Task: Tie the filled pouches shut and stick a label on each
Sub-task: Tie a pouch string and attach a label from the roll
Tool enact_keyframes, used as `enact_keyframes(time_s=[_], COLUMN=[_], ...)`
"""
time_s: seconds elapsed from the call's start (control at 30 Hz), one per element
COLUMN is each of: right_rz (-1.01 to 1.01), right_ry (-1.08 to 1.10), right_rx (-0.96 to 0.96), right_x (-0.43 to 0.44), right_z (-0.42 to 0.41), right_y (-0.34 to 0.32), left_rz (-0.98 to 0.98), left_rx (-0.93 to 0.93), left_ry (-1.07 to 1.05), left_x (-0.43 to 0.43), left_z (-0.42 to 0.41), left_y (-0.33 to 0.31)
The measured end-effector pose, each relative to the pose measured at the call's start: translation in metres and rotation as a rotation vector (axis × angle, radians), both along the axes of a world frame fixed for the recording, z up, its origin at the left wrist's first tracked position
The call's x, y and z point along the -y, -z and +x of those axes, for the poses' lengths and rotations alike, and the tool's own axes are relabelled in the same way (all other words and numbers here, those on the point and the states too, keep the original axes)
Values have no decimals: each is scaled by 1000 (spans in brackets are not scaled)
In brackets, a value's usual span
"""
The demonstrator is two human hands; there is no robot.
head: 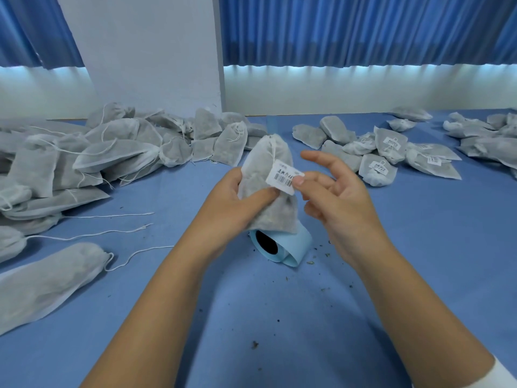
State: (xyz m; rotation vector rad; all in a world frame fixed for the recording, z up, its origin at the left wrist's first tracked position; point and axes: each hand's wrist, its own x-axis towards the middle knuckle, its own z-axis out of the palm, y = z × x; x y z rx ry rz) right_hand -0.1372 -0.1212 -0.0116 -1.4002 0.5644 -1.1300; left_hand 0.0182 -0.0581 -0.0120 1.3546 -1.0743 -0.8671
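My left hand [235, 197] grips a filled white mesh pouch [265, 208] upright above the table, its top drawn shut by a string. A white barcode label [284, 176] lies against the pouch's upper right side. My right hand [333, 197] presses the label's right edge with the thumb while the fingers spread out straight. Below the pouch lies the blue label roll [279, 247] with its backing strip curling out.
A big heap of unlabelled pouches [112, 152] with loose strings fills the left of the blue table [419, 247]. Labelled pouches [391, 155] lie at the back right. One long pouch [47, 281] rests near left. Dark crumbs dot the cloth.
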Motion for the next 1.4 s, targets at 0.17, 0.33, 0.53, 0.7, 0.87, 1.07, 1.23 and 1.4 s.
enact_keyframes(time_s=[0.17,0.33,0.53,0.7,0.87,1.07,1.23,1.4], right_rz=[-38,-49,-62,-119,-179,-103,258,290], right_ry=[36,118,168,229,299,427,27,-25], right_rx=[-46,-81,-66,-88,-109,-148,8,40], right_x=[-3,-3,-5,-6,-7,-4,1,1], right_z=[2,3,5,7,9,8,6,5], right_y=[-1,1,1,4,8,10,5,5], left_rz=[-17,-33,-61,-63,-94,-97,-102,-94], left_rx=[73,136,161,149,133,81,22,-2], left_ry=[53,70,70,36,-131,-152,-136,-188], left_x=[-2,-3,-4,-3,0,0,2,5], left_z=[-1,-2,-2,-8,-14,-18,-16,-15], left_y=[1,0,-1,0,-2,-2,0,1])
